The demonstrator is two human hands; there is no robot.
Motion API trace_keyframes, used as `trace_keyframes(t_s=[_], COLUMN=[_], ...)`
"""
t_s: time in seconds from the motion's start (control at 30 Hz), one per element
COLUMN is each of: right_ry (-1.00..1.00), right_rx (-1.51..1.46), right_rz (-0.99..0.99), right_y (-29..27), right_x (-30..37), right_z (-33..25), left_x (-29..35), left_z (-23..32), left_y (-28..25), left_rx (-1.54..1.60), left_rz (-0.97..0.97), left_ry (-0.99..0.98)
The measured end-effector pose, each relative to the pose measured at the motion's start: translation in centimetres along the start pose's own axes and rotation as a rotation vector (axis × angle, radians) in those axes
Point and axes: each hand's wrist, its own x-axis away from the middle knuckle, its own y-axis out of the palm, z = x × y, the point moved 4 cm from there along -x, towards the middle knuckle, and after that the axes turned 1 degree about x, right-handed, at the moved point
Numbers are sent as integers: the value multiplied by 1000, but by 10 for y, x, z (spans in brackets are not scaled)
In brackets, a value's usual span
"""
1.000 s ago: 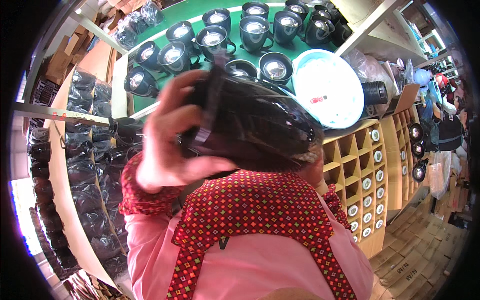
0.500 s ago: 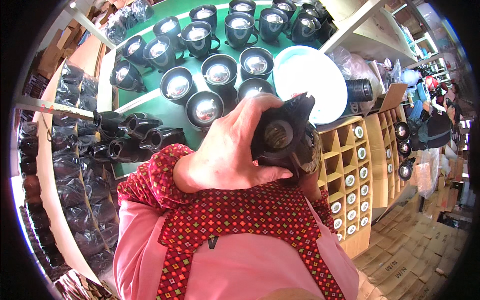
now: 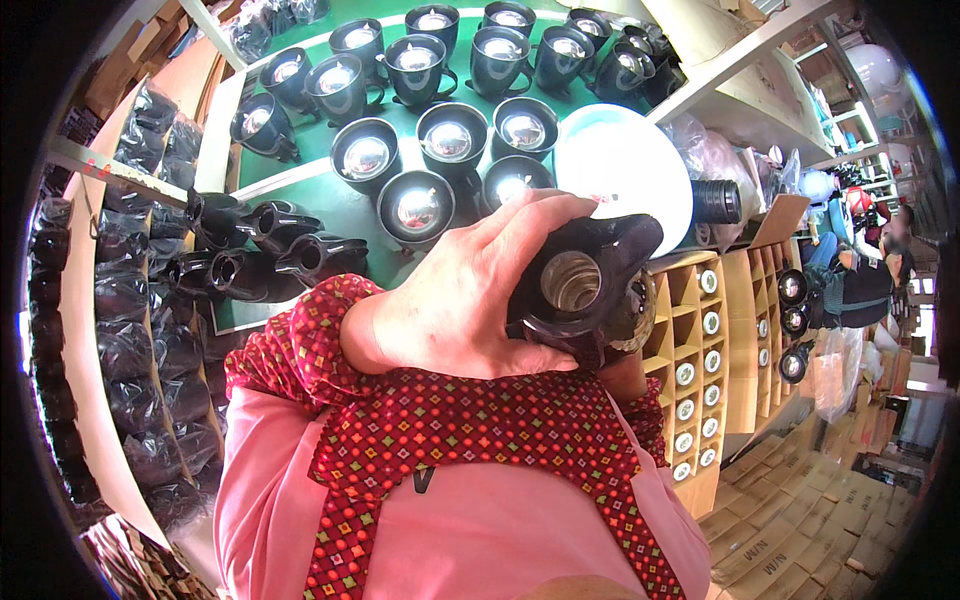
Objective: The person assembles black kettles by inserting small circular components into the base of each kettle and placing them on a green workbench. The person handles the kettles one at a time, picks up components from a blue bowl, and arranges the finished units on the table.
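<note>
My left hand [image 3: 460,290] is closed round the neck of a black jug [image 3: 628,240], thumb below and fingers above. The jug's round mouth faces me, and light shows on the ribbed, shiny inner wall; its pointed spout is toward the upper right. Against the jug's right side sits a shiny, silvery rounded surface [image 3: 636,312]. Behind it my right hand [image 3: 624,374] shows only near the wrist, with its fingers hidden. Just beyond my left hand stand several black handled jugs [image 3: 415,210] with silvery rounded liners inside.
A round white lid or plate [image 3: 625,165] lies on the green table [image 3: 300,195]. Several black spouted tops [image 3: 240,270] lie at left, above bagged black pieces [image 3: 130,370]. A divided cardboard box [image 3: 690,330] with round white-rimmed pieces stands at right. Another person [image 3: 855,285] is far right.
The jug in my left hand has turned slightly, so its mouth opens more toward me and its inside is lit. The view has shifted a little.
</note>
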Motion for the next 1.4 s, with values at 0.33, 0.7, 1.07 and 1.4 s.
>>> trace_keyframes(t_s=[0.33,0.7,1.07,1.4], right_ry=[-293,-1100,-1103,-882], right_rx=[654,1416,1417,1387], right_rz=[214,-793,-1216,-796], right_y=[69,240,309,249], right_x=[9,-112,-222,-213], right_z=[-78,-35,116,69], left_x=[63,132,166,245], left_z=[-98,-144,-125,-327], left_y=[-8,-100,-238,-263], left_rx=[1082,698,255,174], left_rz=[505,1008,920,806], left_ry=[-191,-394,-805,-1183])
